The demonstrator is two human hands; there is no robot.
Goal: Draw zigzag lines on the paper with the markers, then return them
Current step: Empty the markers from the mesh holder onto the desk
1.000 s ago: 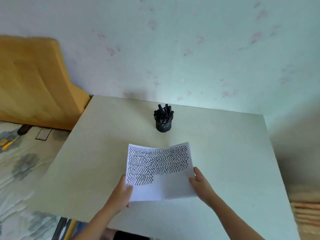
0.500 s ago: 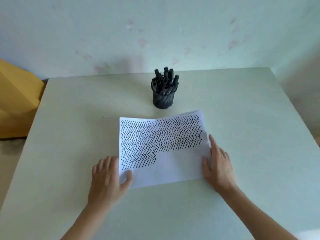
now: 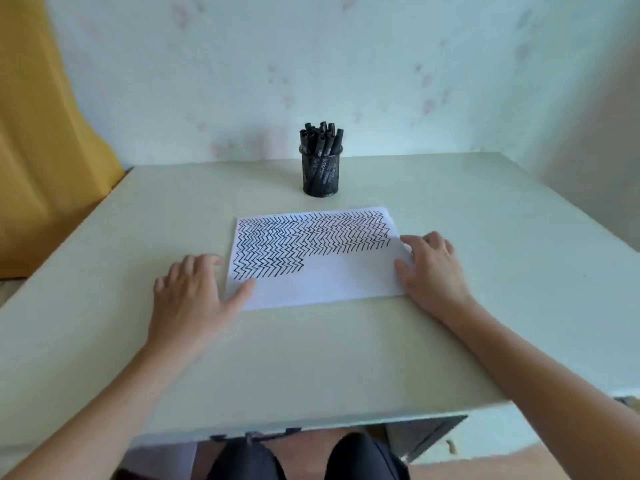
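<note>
A white sheet of paper (image 3: pixel 329 282) lies flat on the pale table (image 3: pixel 311 358), its upper part filled with rows of black zigzag lines and its lower right blank. My left hand (image 3: pixel 190 299) rests palm down at the sheet's left edge, thumb on its lower left corner. Flat against the right edge lies my right hand (image 3: pixel 433 268), fingers spread. Neither hand holds a marker. Behind the paper stands a black mesh cup (image 3: pixel 321 174) with several black markers (image 3: pixel 320 138) upright in it.
A pale wall (image 3: pixel 346 64) runs along the table's far edge and right side. A yellow padded board (image 3: pixel 41 133) leans at the left. My knees (image 3: pixel 304 459) show under the table's front edge.
The paper was held up a second ago and now lies flat on the table. Both hands went from pinching its lower corners to resting flat beside it. The view has dropped lower.
</note>
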